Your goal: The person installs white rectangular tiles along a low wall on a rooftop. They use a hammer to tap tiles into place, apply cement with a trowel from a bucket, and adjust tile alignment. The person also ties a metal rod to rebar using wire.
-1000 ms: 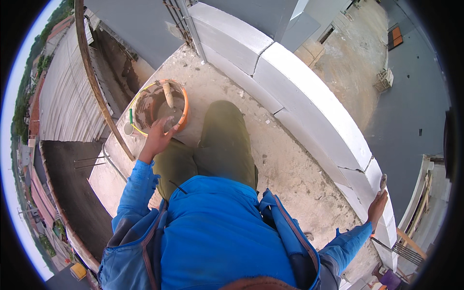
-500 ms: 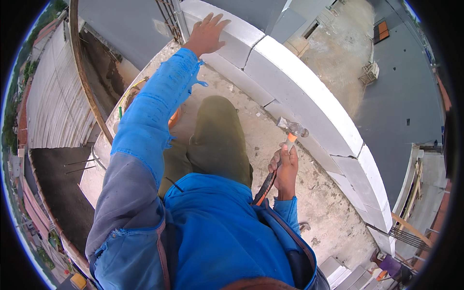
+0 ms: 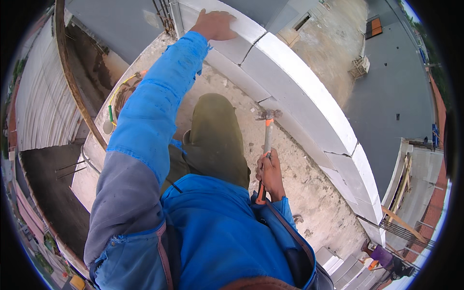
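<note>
A low wall of white blocks [image 3: 295, 89] curves across the view in front of me, with dark joints between the blocks. On its upper edge at the far left rests my left hand [image 3: 216, 26], open, the fingers laid over the block. My right hand [image 3: 271, 175] is wrapped round the grip of a hammer [image 3: 268, 135]. The hammer has a worn metal head and a grey, orange and black handle. It stands head up beside the wall's inner face; whether its head touches the blocks I cannot tell.
Below me is a rough concrete ledge [image 3: 309, 205]. Steel bars [image 3: 164, 17] rise at the wall's left end. A wooden pole [image 3: 72, 79] and a yellow-green cord [image 3: 112, 99] lie to the left. Beyond the wall is a lower floor [image 3: 333, 53]. Someone in purple [image 3: 382, 256] is at lower right.
The hammer has swung left and nearer upright, its head drawn away from the wall. My left hand stays on the wall, its fingers less spread. The view has shifted slightly.
</note>
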Demonstrator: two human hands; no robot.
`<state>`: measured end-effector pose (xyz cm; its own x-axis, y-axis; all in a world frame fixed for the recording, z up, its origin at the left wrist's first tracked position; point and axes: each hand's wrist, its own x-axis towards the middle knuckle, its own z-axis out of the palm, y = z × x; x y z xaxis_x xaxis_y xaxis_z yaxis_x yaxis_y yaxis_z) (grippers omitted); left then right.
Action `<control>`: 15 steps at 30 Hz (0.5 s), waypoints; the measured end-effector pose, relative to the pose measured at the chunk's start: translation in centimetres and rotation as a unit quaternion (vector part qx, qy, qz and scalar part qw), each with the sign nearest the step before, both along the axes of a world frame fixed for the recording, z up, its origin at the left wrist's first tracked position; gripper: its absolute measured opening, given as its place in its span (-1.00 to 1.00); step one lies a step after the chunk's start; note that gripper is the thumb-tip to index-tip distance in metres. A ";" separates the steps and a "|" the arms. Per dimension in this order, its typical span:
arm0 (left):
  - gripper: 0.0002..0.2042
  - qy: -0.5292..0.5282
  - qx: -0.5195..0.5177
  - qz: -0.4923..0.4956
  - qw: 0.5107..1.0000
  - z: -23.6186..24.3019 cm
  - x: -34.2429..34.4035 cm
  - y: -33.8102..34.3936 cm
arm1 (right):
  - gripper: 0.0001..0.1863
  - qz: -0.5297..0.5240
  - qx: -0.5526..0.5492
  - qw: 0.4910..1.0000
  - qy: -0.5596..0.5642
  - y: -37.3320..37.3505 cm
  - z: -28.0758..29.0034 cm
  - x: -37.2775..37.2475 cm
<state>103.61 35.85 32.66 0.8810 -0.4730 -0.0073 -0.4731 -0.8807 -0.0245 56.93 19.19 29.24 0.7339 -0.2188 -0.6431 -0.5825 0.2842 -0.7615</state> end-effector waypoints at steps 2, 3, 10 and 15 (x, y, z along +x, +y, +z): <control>-0.33 -0.006 -0.008 0.006 1.000 0.0 0.7 0.2 | -0.81 0.021 -0.039 0.998 -0.040 -0.7 1.7 3.0; -0.35 -0.003 -0.014 0.006 1.000 -0.5 0.6 0.0 | -0.75 0.025 -0.063 0.995 -0.077 -1.3 3.3 4.7; -0.45 0.002 -0.030 0.001 1.000 -1.0 1.7 0.8 | -0.49 0.081 -0.277 0.881 -0.374 -2.9 14.1 18.5; -0.43 0.029 -0.044 -0.002 0.999 0.2 1.1 -0.7 | -0.51 0.157 -0.419 0.843 -0.299 -4.5 10.0 25.4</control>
